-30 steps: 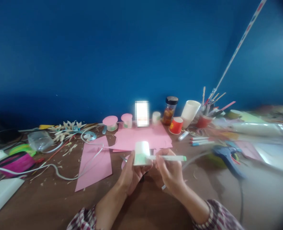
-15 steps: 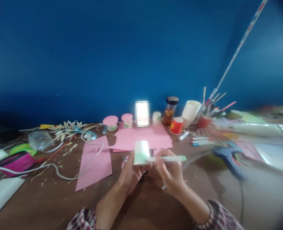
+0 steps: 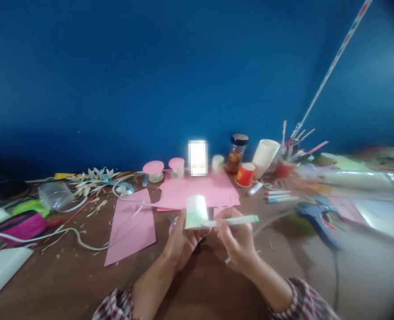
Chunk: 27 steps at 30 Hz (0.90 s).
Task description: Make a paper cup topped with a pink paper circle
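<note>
My left hand (image 3: 182, 242) is closed around the lower part of a white paper cup (image 3: 196, 210), which has pale green marks near its bottom edge. Between the fingers of my right hand (image 3: 237, 240) is a white marker pen (image 3: 238, 220) with a green end pointing right. Its other end meets the cup's lower right side. Behind my right hand a thin pale stick-like thing pokes out below. Partly hidden behind my left hand are a pink paper piece and the tip of what looks like scissors.
Pink paper sheets (image 3: 130, 226) lie ahead and to the left. Cups with pink tops (image 3: 153, 168) stand by the wall, near a lidded jar (image 3: 238, 153) and a red cup (image 3: 245, 174). A glue gun (image 3: 318, 222) lies right; a white cable (image 3: 83, 242) crosses left.
The cup has shifted very slightly left in my left hand. The marker stays against its lower side, and both hands are nearly still.
</note>
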Tool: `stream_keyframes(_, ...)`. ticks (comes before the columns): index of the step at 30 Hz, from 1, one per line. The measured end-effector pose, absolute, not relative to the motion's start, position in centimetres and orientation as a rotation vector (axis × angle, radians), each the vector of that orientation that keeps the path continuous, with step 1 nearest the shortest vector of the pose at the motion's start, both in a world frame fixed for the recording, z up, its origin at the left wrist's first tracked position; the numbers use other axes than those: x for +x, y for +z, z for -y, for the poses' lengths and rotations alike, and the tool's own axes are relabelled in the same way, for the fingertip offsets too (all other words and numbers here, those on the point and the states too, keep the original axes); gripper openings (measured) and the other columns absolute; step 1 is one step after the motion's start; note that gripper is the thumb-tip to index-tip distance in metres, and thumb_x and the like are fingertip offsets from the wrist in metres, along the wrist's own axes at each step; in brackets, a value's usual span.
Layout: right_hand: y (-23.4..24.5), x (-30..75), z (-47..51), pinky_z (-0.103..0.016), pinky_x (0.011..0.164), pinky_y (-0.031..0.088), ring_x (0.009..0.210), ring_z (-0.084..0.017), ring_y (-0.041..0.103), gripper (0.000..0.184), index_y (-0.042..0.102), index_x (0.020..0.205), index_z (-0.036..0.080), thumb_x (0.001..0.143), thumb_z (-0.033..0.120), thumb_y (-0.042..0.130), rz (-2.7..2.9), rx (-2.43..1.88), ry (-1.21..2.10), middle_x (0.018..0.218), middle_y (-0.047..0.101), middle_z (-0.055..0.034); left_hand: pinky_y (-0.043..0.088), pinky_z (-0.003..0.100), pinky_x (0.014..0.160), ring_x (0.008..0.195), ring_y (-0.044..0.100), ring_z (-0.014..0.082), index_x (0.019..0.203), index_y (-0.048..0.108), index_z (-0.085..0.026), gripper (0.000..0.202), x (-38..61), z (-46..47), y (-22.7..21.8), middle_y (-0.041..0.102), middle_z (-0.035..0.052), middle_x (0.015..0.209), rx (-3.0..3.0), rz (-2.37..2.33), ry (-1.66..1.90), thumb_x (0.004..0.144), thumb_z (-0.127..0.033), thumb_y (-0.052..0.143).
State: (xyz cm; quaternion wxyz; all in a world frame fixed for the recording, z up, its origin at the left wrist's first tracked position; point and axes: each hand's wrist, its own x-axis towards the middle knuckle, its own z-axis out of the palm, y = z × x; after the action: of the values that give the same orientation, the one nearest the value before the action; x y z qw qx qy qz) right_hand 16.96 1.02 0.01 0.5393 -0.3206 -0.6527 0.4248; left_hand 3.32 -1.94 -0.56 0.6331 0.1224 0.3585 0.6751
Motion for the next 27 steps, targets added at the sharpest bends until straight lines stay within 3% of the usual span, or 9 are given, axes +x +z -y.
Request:
stream_keyframes(19,-0.47,17.03,-1.35,-0.021,0.046,0.037,0.049,-0.01,0.048,0.015,0.056,0.078,0.019,0.091,0.026,0.055,1.49,-0.783,0.948,0.058,0.055,0.0031,0.052,0.041,0.084,0.086,0.067,0.0251,0.099,0.063,-0.01,0.039,3.59,2.06,-0.85,0.072,0.0131,0.091,0.379,-0.858,1.509,0.085,-0.046,0.062)
stream_keyframes(27,0.05,16.83,-1.05,-0.02,0.044,0.037,0.047,-0.01,0.047,0.015,0.056,0.078,0.019,0.091,0.025,0.054,1.524,-0.755,1.015,0.057,0.055,0.0032,0.049,0.042,0.091,0.1,0.065,0.029,0.1,0.064,-0.01,0.038,3.86,2.12,-0.78,0.072,0.0139,0.1,0.412,-0.826,1.505,0.086,-0.045,0.06)
